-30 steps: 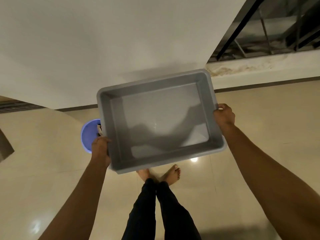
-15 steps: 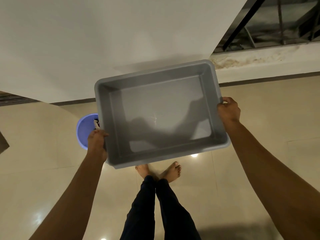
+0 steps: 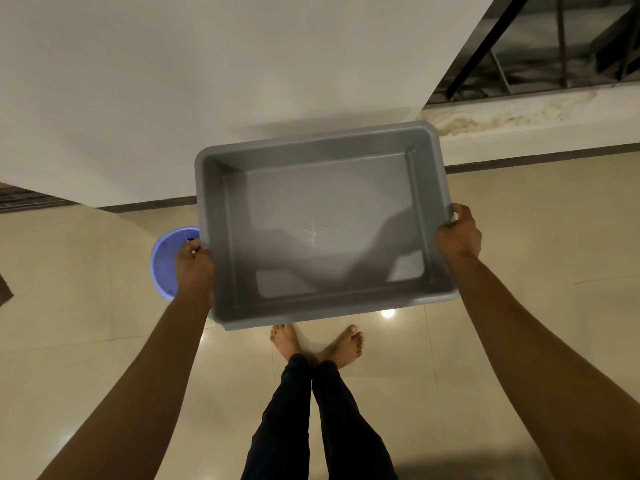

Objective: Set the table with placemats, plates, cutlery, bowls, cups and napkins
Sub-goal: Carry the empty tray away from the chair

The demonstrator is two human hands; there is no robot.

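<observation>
I hold an empty grey plastic tub (image 3: 325, 150) out in front of me above the floor. My left hand (image 3: 193, 268) grips its left rim. Its right rim is gripped by my right hand (image 3: 458, 234). The inside of the tub holds nothing. None of the placemats, plates, cutlery, bowls, cups or napkins is in sight.
A blue plastic bucket (image 3: 164, 261) stands on the tiled floor (image 3: 69, 306) behind my left hand, partly hidden by it and the tub. A white wall (image 3: 207, 81) rises ahead. A stained ledge (image 3: 536, 123) with dark railings runs at the upper right. My bare feet (image 3: 317, 342) are below the tub.
The tub has shifted slightly to the right and away from me, with both hands still on its rims. The blue bucket is more covered by my left hand.
</observation>
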